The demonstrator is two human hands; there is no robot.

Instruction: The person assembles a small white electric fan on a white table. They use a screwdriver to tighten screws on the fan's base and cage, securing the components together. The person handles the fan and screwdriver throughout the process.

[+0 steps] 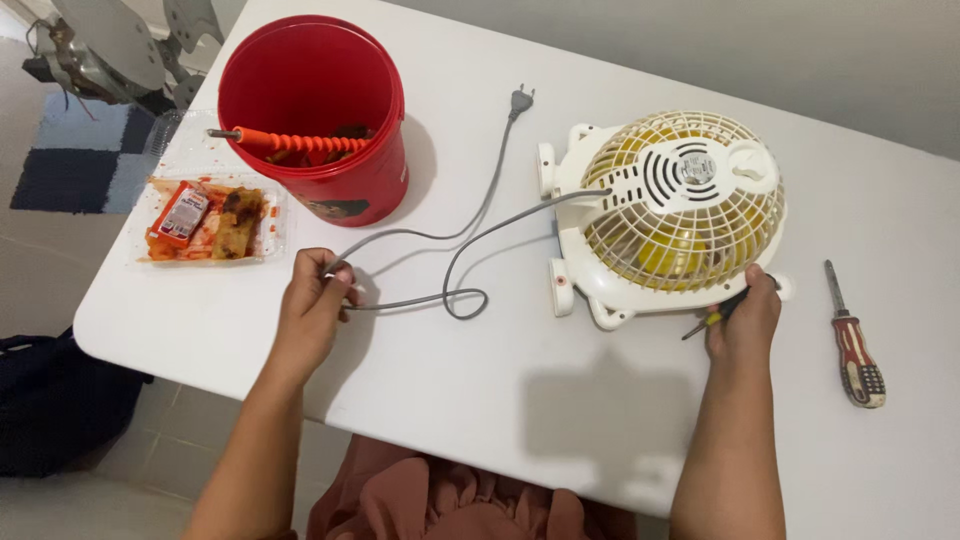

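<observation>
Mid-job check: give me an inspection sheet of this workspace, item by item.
Surface: white table, bare near the front edge.
Job's things: cream fan lying grille-up; red-handled screwdriver to its right.
Clutter: red bucket holding an orange-handled tool; clear food tray.
Hands: left hand pinches the cord; right hand holds a small screwdriver at the fan's rim.
Cables: grey cord looped, plug unplugged.
Surroundings: tiled floor, dark bag.

Red-orange packet in clear tray
</observation>
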